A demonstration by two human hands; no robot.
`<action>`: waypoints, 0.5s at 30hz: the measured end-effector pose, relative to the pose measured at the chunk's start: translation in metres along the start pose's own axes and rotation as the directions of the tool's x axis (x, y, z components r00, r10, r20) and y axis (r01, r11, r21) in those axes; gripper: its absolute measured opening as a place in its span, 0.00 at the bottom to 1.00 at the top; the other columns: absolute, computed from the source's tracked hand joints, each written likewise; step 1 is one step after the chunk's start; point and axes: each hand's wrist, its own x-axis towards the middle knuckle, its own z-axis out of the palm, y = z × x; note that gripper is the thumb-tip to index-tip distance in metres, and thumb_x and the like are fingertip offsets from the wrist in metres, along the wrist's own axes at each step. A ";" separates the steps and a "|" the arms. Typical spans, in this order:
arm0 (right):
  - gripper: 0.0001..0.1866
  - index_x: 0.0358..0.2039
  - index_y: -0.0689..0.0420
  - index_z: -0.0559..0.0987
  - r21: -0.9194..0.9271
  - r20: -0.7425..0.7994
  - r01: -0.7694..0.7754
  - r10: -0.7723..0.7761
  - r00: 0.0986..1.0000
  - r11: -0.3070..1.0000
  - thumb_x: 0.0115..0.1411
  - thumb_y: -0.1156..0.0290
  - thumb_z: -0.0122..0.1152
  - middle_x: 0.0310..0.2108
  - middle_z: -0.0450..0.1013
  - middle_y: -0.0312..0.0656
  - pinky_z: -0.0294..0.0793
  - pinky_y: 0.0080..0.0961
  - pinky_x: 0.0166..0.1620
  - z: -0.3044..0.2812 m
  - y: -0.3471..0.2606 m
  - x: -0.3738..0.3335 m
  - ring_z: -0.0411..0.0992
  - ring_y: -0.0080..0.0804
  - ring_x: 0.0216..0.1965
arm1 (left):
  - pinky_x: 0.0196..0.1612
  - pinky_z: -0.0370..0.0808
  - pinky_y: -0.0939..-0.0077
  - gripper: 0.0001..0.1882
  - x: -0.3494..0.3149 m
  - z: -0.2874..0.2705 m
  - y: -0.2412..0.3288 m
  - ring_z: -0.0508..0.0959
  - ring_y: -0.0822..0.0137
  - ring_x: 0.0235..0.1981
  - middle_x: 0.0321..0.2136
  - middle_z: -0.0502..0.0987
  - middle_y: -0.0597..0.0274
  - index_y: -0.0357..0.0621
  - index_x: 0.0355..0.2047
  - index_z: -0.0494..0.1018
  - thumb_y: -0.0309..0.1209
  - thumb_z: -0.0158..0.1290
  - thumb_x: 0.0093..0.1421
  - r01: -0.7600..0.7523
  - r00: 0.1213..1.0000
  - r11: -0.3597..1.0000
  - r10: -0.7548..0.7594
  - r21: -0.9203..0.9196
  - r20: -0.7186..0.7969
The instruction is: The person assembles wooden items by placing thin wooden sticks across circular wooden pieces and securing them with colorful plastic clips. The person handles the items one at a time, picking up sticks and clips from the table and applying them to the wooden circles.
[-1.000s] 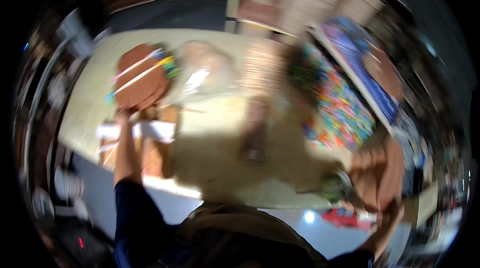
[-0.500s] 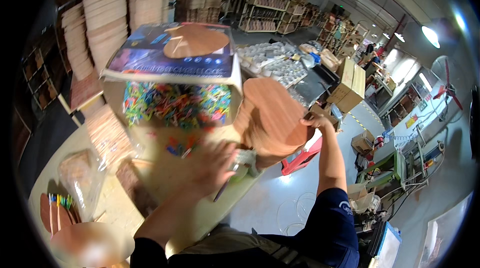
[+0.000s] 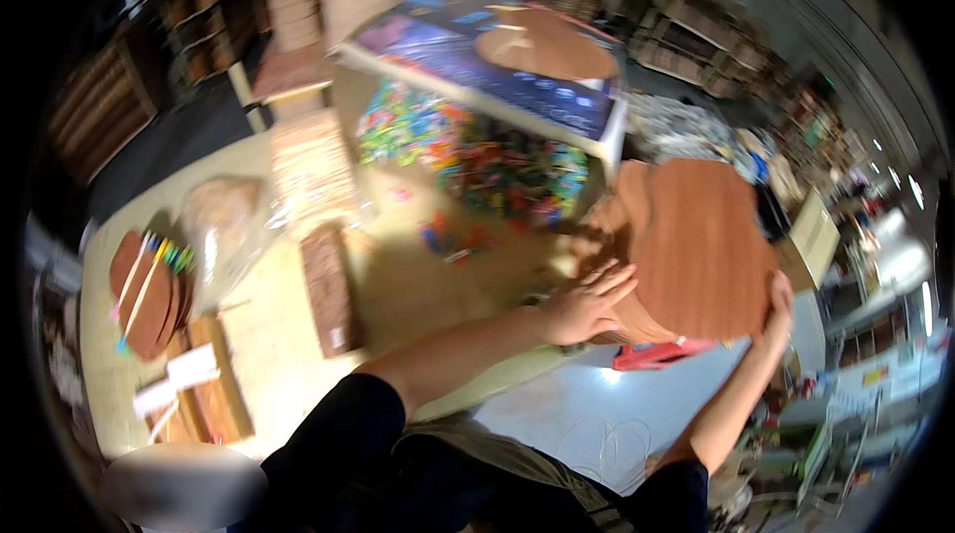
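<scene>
Stack of rounded brown wooden boards (image 3: 696, 245) sits right of centre, held up at the table's (image 3: 418, 284) right edge. Left hand (image 3: 582, 304) reaches from the lower middle, forearm stretched out to the right, palm flat, fingers spread against the stack's left lower side, pressing rather than gripping. Right hand (image 3: 778, 306) comes up from the lower right, arm bent, fingers hooked over the stack's right edge, grasping it. Both sleeves are dark and pushed up. Pile of small colourful pieces (image 3: 468, 150) lies just upper left of the stack, under a tilted blue box lid (image 3: 477, 61). More brown boards with coloured sticks (image 3: 149, 289) far left. Red object (image 3: 662, 354) just below the stack.
</scene>
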 end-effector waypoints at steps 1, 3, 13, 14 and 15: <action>0.15 0.45 0.62 0.73 -0.013 0.011 0.042 -0.042 0.999 0.999 0.57 0.72 0.57 0.43 0.72 0.42 0.70 0.29 0.50 0.012 -0.013 -0.020 0.70 0.31 0.45 | 0.62 0.53 0.64 0.41 -0.006 -0.006 0.003 0.50 0.50 0.64 0.63 0.47 0.48 0.43 0.63 0.46 0.33 0.56 0.54 0.077 0.995 0.989 -0.085 -0.129 -0.051; 0.19 0.49 0.63 0.71 0.022 0.168 0.130 -0.132 0.977 0.991 0.58 0.70 0.57 0.48 0.70 0.44 0.69 0.30 0.51 0.041 -0.019 -0.067 0.69 0.33 0.48 | 0.62 0.52 0.66 0.40 -0.031 -0.019 0.012 0.53 0.54 0.63 0.62 0.48 0.47 0.42 0.64 0.43 0.33 0.54 0.57 0.188 0.924 0.911 -0.291 -0.368 -0.248; 0.14 0.43 0.60 0.74 -0.410 0.795 -0.295 0.496 0.348 0.863 0.55 0.72 0.58 0.37 0.72 0.38 0.70 0.28 0.41 0.208 0.221 -0.295 0.70 0.28 0.39 | 0.49 0.68 0.80 0.21 -0.345 -0.132 0.026 0.72 0.74 0.45 0.44 0.73 0.63 0.38 0.53 0.63 0.21 0.48 0.59 0.587 0.049 0.436 -0.860 -0.682 -0.508; 0.13 0.39 0.61 0.74 -0.559 0.728 -0.291 0.627 0.276 0.777 0.55 0.69 0.57 0.38 0.72 0.41 0.72 0.31 0.41 0.221 0.241 -0.302 0.71 0.29 0.41 | 0.49 0.68 0.79 0.20 -0.369 -0.131 0.023 0.72 0.74 0.44 0.44 0.73 0.63 0.38 0.52 0.64 0.21 0.48 0.59 0.474 0.069 0.499 -0.843 -0.725 -0.534; 0.14 0.40 0.61 0.74 -0.627 0.728 -0.031 0.598 0.335 0.779 0.55 0.67 0.56 0.41 0.71 0.44 0.72 0.34 0.42 0.235 0.261 -0.299 0.70 0.33 0.43 | 0.49 0.68 0.79 0.19 -0.390 -0.129 0.021 0.72 0.74 0.44 0.44 0.73 0.64 0.38 0.52 0.65 0.20 0.47 0.59 0.381 0.028 0.483 -0.859 -0.789 -0.512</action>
